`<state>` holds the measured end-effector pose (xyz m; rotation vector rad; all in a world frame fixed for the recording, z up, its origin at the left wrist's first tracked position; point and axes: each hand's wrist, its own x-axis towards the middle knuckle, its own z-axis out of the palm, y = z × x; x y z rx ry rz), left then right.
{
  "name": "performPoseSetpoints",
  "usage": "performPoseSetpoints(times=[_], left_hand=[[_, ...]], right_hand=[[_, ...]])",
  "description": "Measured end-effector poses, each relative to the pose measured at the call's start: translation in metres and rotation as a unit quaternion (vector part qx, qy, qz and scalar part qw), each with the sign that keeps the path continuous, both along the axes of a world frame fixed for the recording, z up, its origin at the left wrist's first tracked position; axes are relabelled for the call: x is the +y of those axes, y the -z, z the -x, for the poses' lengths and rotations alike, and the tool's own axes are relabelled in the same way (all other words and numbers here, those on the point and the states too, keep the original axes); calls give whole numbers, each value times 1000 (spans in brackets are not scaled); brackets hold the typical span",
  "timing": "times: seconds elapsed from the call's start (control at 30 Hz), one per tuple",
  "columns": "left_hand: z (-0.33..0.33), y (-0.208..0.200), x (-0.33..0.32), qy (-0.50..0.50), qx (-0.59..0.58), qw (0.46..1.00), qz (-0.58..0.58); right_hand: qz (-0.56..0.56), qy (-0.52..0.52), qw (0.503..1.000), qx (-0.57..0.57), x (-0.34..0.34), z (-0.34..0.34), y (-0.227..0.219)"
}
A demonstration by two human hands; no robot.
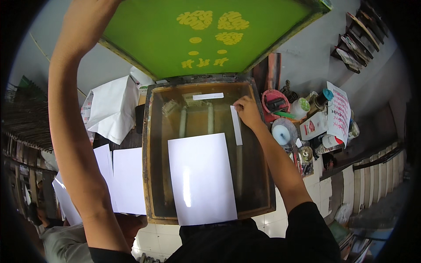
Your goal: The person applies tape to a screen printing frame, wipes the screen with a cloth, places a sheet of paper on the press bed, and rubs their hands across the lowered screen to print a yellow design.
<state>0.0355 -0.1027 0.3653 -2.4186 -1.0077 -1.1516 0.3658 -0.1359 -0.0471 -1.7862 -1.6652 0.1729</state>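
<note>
A silk-screen frame (166, 30) with green mesh and yellow designs stands tilted up at the far side. My left hand (90, 19) is raised to its left edge; the fingers are cut off by the top of the picture. Below it lies a glass-topped box with a wooden rim (148, 144). On the glass, a white sheet (201, 179) rests toward me, overhanging the near edge. My right hand (249, 109) has its fingers curled and closed at the upper end of an upright white strip (237, 127). A second white strip (208, 96) lies crosswise near the far rim.
Left of the box are stacked white sheets (128, 179) and a white bag (112, 107). At the right stand a red bowl (275, 103), a round container (283, 132), jars and a written paper (339, 114). Another person's grey sleeve (70, 243) shows at the lower left.
</note>
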Motion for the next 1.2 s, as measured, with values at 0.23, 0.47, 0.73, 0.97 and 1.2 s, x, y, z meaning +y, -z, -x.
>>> performPoseSetpoints(times=[0.23,0.47,0.73,0.97,1.2], left_hand=[[63,-28,75,481,-62,815,317],[-5,-11,23,40,7,998,53],[7,-29,54,17,9,996,87],[7,-34,62,28,-13,994,105],[-2,-26,36,25,43,997,65]], right_hand=[[-86,-31,995,-47,-23,30,-11],[-252,12,965,77,-157,38,-62],[89,108,910,390,-183,9,-111],[164,154,964,143,-152,2,-33],[136,220,965,48,-150,21,-36]])
